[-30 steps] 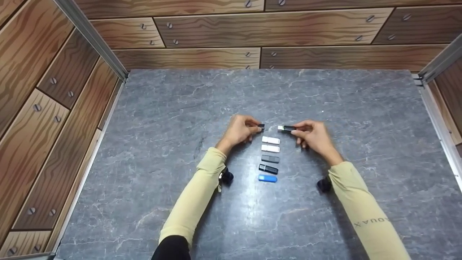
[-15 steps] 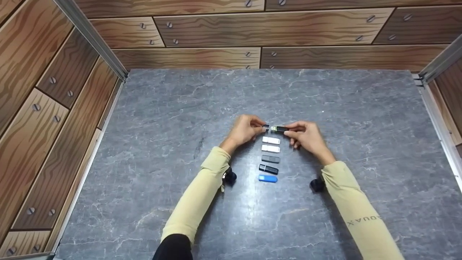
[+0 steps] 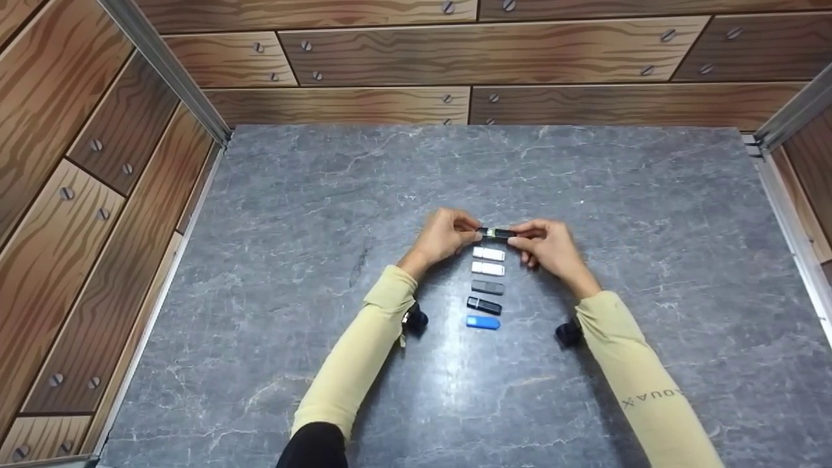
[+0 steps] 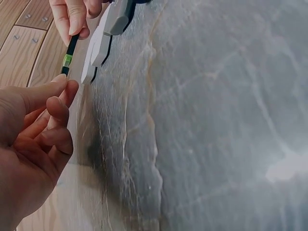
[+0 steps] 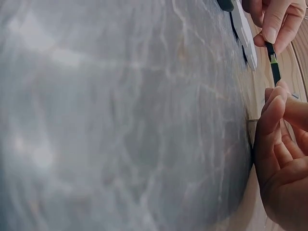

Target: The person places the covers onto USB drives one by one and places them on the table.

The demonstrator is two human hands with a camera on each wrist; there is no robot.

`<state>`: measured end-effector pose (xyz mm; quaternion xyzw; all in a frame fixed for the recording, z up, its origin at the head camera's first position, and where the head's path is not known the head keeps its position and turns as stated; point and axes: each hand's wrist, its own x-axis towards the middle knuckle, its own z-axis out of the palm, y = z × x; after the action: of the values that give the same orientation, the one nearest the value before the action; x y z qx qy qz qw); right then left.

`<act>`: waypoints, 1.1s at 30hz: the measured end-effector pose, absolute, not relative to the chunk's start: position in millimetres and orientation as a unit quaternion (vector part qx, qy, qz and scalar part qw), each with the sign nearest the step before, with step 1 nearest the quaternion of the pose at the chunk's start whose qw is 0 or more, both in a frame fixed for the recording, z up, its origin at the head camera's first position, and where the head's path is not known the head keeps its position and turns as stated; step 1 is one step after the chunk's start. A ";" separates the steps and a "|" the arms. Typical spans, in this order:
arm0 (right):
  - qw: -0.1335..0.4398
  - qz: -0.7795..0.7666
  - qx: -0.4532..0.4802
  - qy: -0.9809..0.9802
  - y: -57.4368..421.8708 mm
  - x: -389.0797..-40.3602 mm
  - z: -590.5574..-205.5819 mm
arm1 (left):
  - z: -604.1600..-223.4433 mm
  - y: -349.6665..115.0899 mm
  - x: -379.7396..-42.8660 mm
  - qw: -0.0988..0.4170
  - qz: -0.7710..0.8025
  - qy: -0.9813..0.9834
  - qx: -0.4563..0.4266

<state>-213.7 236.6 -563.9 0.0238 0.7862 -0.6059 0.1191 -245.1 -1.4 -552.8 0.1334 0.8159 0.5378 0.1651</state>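
In the head view my left hand [image 3: 444, 235] pinches a small black cap [image 3: 482, 231] between thumb and fingertips. Facing it, my right hand [image 3: 549, 244] pinches the body of a black USB stick [image 3: 502, 233] by its far end. The stick's metal plug is at the cap's mouth, and a short bright stretch with a green edge shows between the black parts. Both wrist views show cap and stick in one line, held above the table. Just nearer than the hands lies a white USB stick [image 3: 488, 254].
Below that stick, a column continues with a second white USB stick [image 3: 487, 268], a grey one [image 3: 487, 287], a black one [image 3: 484, 305] and a blue one [image 3: 483, 322]. They lie on a grey marbled table [image 3: 312, 195]. Wood-patterned panels [image 3: 494, 52] stand behind and at the sides.
My hands have come together, the right moving left and the left slightly right. The USB stick's plug, earlier apart from the cap, now meets its mouth.
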 end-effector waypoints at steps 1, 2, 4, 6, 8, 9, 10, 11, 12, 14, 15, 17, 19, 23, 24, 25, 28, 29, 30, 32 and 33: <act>0.119 -0.605 0.024 0.787 236.5 -213.9 -564.2 | -553.1 -1.0 -245.0 0.165 0.539 0.815 0.135; 0.119 -0.605 0.024 0.787 236.2 -214.1 -564.4 | -553.7 -0.8 -245.3 0.164 0.539 0.815 0.137; 0.116 -0.604 0.025 0.788 235.6 -214.1 -564.6 | -554.5 -0.5 -245.6 0.161 0.537 0.816 0.142; 0.116 -0.604 0.026 0.788 235.6 -214.6 -564.8 | -555.0 -0.2 -245.8 0.155 0.532 0.819 0.148; 0.115 -0.603 0.027 0.789 235.1 -215.0 -564.5 | -555.2 -0.2 -245.7 0.152 0.529 0.821 0.151; 0.115 -0.602 0.027 0.789 234.9 -215.2 -564.2 | -555.4 -0.1 -245.7 0.151 0.528 0.822 0.153; 0.116 -0.602 0.027 0.790 234.7 -215.5 -564.1 | -555.4 0.0 -245.5 0.149 0.526 0.823 0.154; 0.117 -0.602 0.027 0.790 234.4 -215.7 -563.9 | -555.5 0.0 -245.3 0.149 0.526 0.824 0.153; 0.117 -0.602 0.027 0.790 233.9 -215.7 -563.6 | -555.6 0.1 -245.1 0.148 0.527 0.823 0.151; 0.118 -0.604 0.027 0.788 232.9 -215.7 -562.9 | -556.2 0.6 -244.9 0.147 0.530 0.822 0.148; 0.118 -0.604 0.027 0.788 232.3 -215.6 -562.4 | -556.3 0.9 -244.7 0.147 0.532 0.821 0.147; 0.119 -0.604 0.025 0.787 231.1 -215.4 -561.4 | -556.5 1.8 -244.2 0.147 0.537 0.819 0.142; 0.119 -0.606 0.024 0.786 230.5 -215.4 -560.6 | -556.4 3.3 -243.8 0.147 0.541 0.816 0.138; 0.117 -0.608 0.029 0.785 230.4 -215.0 -558.4 | -555.8 6.6 -242.9 0.147 0.539 0.818 0.136; 0.117 -0.609 0.030 0.784 230.7 -215.1 -558.4 | -555.6 7.1 -242.8 0.148 0.537 0.819 0.135; 0.117 -0.610 0.031 0.783 230.8 -215.3 -558.2 | -555.6 7.6 -243.0 0.147 0.535 0.821 0.136; 0.117 -0.606 0.032 0.786 230.8 -216.5 -558.7 | -555.1 7.7 -243.7 0.146 0.528 0.826 0.136; 0.117 -0.605 0.031 0.787 230.6 -217.1 -558.9 | -555.0 7.2 -244.1 0.145 0.527 0.826 0.137; 0.118 -0.602 0.029 0.789 230.3 -217.7 -559.1 | -555.0 6.6 -244.6 0.144 0.526 0.827 0.140; 0.119 -0.593 0.022 0.796 229.2 -218.8 -559.0 | -555.4 5.2 -245.6 0.138 0.521 0.829 0.147; 0.118 -0.587 0.017 0.801 228.6 -219.2 -558.8 | -555.7 4.5 -246.1 0.134 0.516 0.833 0.150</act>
<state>-219.2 228.6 -558.8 0.0170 0.8011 -0.5865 0.1183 -246.1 4.5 -555.7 0.1504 0.8326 0.5160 0.1337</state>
